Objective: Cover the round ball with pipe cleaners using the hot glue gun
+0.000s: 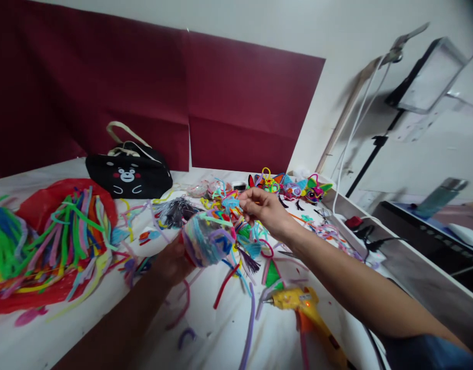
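My left hand (176, 259) is wrapped round a ball (207, 239) covered in pastel, wound pipe cleaners, with purple and blue curls on its right side. Above and right of the ball, my right hand (261, 208) is closed in a pinch. Light-blue strands show beside its fingertips, but I cannot make out what the pinch holds. Below my right forearm lies a yellow glue gun (294, 298) with a small orange light lit. A red pipe cleaner (225, 288) and a purple pipe cleaner (249, 329) lie on the table below the ball.
Bundles of coloured pipe cleaners (74, 226) rest on red plastic (32, 205) at left. Behind stands a black bag (128, 177) with a bear face. Finished colourful animal-head crafts (294, 189) sit at the back right. A power strip with cables (361, 226) and a lamp stand (375, 149) are right.
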A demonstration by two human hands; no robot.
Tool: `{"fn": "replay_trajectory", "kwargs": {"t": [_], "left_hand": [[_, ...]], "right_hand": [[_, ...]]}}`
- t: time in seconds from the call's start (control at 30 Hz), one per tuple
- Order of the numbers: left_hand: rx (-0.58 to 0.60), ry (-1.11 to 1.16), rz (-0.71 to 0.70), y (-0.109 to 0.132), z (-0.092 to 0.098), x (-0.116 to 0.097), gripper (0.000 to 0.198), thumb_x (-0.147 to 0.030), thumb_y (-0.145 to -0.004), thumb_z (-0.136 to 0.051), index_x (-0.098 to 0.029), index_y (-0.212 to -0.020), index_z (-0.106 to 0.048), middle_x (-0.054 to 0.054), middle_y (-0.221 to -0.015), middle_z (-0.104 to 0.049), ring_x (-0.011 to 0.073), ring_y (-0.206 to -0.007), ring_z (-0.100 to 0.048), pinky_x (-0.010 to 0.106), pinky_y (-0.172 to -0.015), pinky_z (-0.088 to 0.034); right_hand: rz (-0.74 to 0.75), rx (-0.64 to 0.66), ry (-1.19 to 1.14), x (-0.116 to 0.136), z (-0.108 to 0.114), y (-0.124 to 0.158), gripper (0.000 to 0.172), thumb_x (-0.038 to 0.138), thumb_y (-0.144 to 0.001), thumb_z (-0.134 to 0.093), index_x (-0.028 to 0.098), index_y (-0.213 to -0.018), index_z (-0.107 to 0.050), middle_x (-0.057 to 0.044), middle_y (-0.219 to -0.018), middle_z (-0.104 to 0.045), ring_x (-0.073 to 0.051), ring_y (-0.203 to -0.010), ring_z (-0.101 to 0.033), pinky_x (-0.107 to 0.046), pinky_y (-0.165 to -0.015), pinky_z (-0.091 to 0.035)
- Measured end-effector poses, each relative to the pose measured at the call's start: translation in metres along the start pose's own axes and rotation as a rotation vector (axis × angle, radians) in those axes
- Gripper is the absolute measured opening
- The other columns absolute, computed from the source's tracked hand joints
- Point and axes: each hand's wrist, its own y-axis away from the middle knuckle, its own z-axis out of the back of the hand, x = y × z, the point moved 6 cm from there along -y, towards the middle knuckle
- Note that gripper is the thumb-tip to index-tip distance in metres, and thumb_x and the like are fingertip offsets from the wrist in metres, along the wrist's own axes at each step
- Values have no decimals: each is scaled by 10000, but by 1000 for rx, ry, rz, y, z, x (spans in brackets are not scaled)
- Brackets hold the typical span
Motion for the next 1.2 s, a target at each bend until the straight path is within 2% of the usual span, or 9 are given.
{"fn": "replay_trajectory", "kwargs": {"t": [0.07, 0.17, 0.3, 0.4, 0.53, 0.7, 0.87, 1.0, 1.2], "left_hand": [[36, -23, 5, 0, -3, 4, 429, -250, -699, -852, -214, -1115, -756, 71, -1183, -778, 303, -1121, -715, 382, -954, -581], [69, -74, -4, 0, -9, 8, 646, -231, -674, -884, -263, -1288, -683, 45, -1309, -725, 253, -1165, -698, 318, -982, -563], [59, -204, 15, 1, -16, 13, 926, -338, -625, -928, -275, -1459, -531, 83, -1420, -645, 298, -1249, -642, 354, -1005, -550], [31, -262, 14, 1, -20, 12, 1027, -340, -598, -932, -298, -1510, -460, 91, -1483, -588, 339, -1307, -595, 377, -1017, -538], [-7, -261, 6, 2, -20, 10, 954, -321, -622, -908, -323, -1484, -498, 69, -1412, -650, 360, -1283, -614, 381, -955, -570], [4, -230, 35, 6, -7, 14, 743, -236, -643, -883, -317, -1342, -644, 61, -1187, -771, 375, -1189, -677, 405, -866, -608], [14, -236, 26, 7, -4, 15, 539, -230, -629, -882, -308, -1148, -760, 45, -1111, -791, 407, -1260, -622, 472, -936, -590], [0, -273, 47, 5, -7, 14, 566, -262, -602, -895, -301, -1150, -761, 53, -1127, -785, 424, -1267, -611, 499, -957, -580], [-25, -287, 74, 2, -13, 16, 798, -297, -540, -928, -289, -1300, -684, 102, -1182, -765, 442, -1235, -626, 490, -929, -587]], "right_hand": [[25, -9, 15, 4, 3, -4, 215, 327, -735, -750, 174, -825, -630, 78, -564, -577, -70, -454, -516, -192, -450, -419], [50, 8, 32, 8, 3, -9, 211, 291, -684, -799, 158, -779, -666, 66, -584, -602, -60, -478, -505, -192, -472, -397], [49, 87, 41, 7, -6, -15, 271, 280, -603, -872, 152, -757, -690, 61, -568, -629, -75, -508, -552, -203, -517, -434], [44, 160, 51, 7, -12, -17, 294, 289, -577, -910, 148, -733, -704, 50, -559, -647, -87, -516, -579, -213, -539, -468], [44, 224, 42, 8, -13, -15, 257, 323, -645, -890, 155, -747, -725, 18, -628, -702, -108, -572, -643, -234, -592, -530], [33, 296, 60, 7, -9, -10, 217, 339, -706, -855, 159, -797, -775, -14, -738, -757, -131, -671, -703, -249, -667, -572], [12, 384, 112, 9, -3, -7, 163, 296, -750, -798, 177, -861, -802, -19, -802, -783, -135, -748, -728, -245, -726, -584], [-13, 437, 180, 9, 2, -7, 114, 226, -749, -770, 171, -841, -808, -8, -741, -765, -129, -682, -707, -241, -676, -582], [-38, 472, 298, 7, 0, -10, 125, 107, -717, -737, 162, -804, -807, 2, -696, -749, -124, -619, -685, -225, -615, -558]]}}
